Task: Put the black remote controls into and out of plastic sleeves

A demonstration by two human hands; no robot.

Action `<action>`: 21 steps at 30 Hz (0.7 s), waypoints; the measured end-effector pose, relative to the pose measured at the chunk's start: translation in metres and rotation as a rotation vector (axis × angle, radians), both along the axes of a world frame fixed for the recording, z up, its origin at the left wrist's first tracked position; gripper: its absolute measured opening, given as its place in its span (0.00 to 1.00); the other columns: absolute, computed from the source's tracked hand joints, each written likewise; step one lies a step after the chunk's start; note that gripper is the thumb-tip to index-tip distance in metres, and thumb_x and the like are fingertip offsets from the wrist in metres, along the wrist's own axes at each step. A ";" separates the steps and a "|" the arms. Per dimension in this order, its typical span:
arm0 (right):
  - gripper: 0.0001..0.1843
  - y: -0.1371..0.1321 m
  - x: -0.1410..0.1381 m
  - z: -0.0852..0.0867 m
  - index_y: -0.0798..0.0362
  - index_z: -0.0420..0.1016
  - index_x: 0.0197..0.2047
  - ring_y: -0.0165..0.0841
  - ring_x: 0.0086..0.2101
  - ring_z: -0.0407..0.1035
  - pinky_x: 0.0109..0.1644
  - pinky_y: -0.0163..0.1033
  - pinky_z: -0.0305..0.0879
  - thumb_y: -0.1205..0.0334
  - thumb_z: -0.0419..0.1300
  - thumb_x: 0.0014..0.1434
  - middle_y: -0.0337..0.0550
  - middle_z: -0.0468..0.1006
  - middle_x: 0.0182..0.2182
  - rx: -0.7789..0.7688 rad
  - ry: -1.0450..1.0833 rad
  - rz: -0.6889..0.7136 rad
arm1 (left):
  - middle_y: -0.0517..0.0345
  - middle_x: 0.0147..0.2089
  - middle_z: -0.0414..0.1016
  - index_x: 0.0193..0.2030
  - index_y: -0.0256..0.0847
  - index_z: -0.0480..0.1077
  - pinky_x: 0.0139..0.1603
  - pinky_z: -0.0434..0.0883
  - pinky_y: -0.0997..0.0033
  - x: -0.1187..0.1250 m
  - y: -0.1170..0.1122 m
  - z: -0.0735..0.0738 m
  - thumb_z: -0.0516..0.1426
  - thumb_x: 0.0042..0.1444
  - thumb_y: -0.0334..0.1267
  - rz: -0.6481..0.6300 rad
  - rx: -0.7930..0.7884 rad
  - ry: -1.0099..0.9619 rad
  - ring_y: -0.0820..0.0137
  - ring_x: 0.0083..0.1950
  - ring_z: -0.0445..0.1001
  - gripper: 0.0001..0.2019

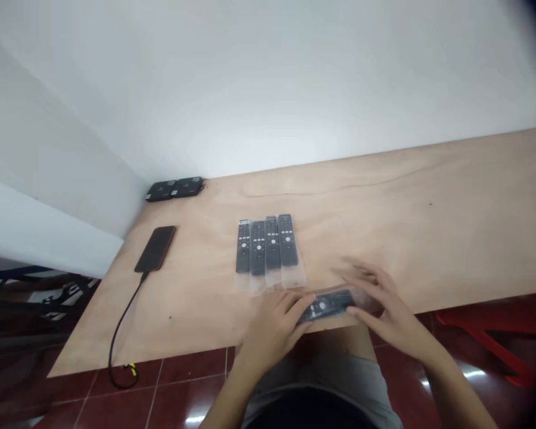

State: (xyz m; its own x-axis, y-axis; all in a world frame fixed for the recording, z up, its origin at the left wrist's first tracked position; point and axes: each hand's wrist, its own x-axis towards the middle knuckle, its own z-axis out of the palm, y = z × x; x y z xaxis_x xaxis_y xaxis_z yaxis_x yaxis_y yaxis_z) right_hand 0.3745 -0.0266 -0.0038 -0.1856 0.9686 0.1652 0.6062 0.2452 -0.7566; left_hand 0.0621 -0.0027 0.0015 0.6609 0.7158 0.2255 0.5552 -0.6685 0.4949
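A black remote control (328, 304) in a clear plastic sleeve lies slantwise at the table's front edge, its buttons facing up. My left hand (279, 319) grips its left end, thumb along the top edge. At the other end is my right hand (386, 304), with fingers stretched apart and blurred by motion. The right thumb rests at the remote's end, by the loose plastic. Just beyond, several more sleeved remotes (273, 244) lie side by side in a row, buttons up, the leftmost bearing a white label.
A dark phone (156, 249) lies at the left of the wooden table (429, 238), its black cable (118, 333) hanging over the front edge. Two black boxes (186, 187) sit in the back left corner against the white wall. A red stool (495, 333) stands below on the right.
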 end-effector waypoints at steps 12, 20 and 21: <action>0.17 -0.004 0.060 -0.028 0.45 0.84 0.52 0.50 0.47 0.81 0.52 0.54 0.79 0.42 0.65 0.71 0.49 0.86 0.48 -0.076 -0.010 -0.302 | 0.47 0.62 0.75 0.67 0.49 0.71 0.68 0.75 0.43 -0.066 0.016 -0.008 0.59 0.74 0.32 0.346 0.188 -0.158 0.54 0.64 0.75 0.18; 0.15 0.078 -0.021 -0.031 0.50 0.80 0.50 0.47 0.42 0.76 0.49 0.54 0.76 0.51 0.57 0.75 0.52 0.80 0.44 0.116 -0.014 -0.272 | 0.46 0.75 0.63 0.73 0.51 0.69 0.74 0.71 0.41 -0.099 0.042 -0.014 0.58 0.76 0.40 0.383 0.078 -0.023 0.51 0.76 0.64 0.21; 0.14 0.091 -0.034 -0.029 0.50 0.80 0.50 0.48 0.44 0.76 0.52 0.54 0.75 0.52 0.56 0.75 0.52 0.80 0.46 0.129 -0.007 -0.255 | 0.46 0.76 0.63 0.73 0.52 0.70 0.74 0.71 0.41 -0.099 0.045 -0.013 0.58 0.76 0.40 0.371 0.075 -0.008 0.50 0.77 0.64 0.21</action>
State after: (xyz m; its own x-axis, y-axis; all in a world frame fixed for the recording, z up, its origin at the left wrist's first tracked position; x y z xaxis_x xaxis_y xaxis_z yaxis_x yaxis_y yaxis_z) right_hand 0.3402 0.0639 -0.0333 0.0595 0.9553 0.2897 0.6654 0.1784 -0.7249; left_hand -0.0372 0.0426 -0.0116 0.3580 0.8873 0.2906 0.7624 -0.4575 0.4576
